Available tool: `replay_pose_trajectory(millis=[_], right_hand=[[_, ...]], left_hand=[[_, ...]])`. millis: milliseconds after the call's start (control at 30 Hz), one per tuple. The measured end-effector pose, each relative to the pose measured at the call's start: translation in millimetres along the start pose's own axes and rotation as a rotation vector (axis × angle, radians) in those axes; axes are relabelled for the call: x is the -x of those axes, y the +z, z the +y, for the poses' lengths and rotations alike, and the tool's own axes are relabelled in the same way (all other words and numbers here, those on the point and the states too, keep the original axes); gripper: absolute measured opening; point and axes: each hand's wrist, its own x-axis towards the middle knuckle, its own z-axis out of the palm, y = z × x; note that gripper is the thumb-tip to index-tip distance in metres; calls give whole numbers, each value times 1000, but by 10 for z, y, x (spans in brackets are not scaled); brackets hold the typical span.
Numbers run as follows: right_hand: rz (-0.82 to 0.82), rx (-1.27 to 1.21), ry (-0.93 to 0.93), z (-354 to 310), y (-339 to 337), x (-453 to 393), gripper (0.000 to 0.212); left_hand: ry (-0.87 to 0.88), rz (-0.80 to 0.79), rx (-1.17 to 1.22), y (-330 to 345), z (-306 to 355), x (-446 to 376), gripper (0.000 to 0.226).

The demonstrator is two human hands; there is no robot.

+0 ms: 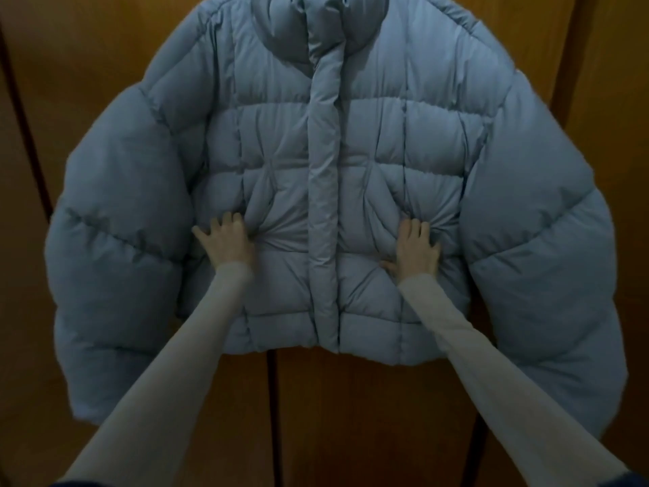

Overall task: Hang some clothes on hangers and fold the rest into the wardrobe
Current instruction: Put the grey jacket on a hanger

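A light blue puffer jacket (281, 135) hangs zipped, front towards me, against the wooden wardrobe doors (368, 416). Its sleeves hang wide on both sides. The top of the collar is cut off by the frame, so any hanger is hidden. My left hand (226, 240) is on the lower left front panel with its fingers curled into the padding, and the fabric puckers around the fingertips. My right hand (418, 246) does the same on the lower right panel. The zip flap (325, 205) runs between the two hands.
The brown wardrobe doors fill the background, all of them closed. A dark vertical gap (271, 398) between two doors runs below the jacket's hem. Another door seam (24, 117) shows at the far left.
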Motion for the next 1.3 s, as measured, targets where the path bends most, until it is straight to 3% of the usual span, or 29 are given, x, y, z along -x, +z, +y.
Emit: replay_pose_trajectory(millis=[133,233,333,433,600,733,867,1300], right_hand=[[-9,8,7,-126,47,-4,100],[0,3,34,-116,117,67,119],[16,-72,-35,-75,303,110,127],[43,-103,-99,-69,247,232,118],[-109,-149,-215,56,159,427,79],[-245,-139,-243,155,85,639,74],[-343,-100,-267,239,48,876,81],[-437,-94,-244,347,-165,1055,80]], left_hand=[[-31,14,27,86,-20,16,30],[-46,-2,67,124,18,100,36],[-57,-35,173,147,136,247,62],[28,-128,181,171,248,434,89],[143,-260,56,153,314,695,101],[194,-438,7,89,277,920,103],[236,-600,-47,65,227,1192,84],[274,-665,-58,-20,198,1450,79]])
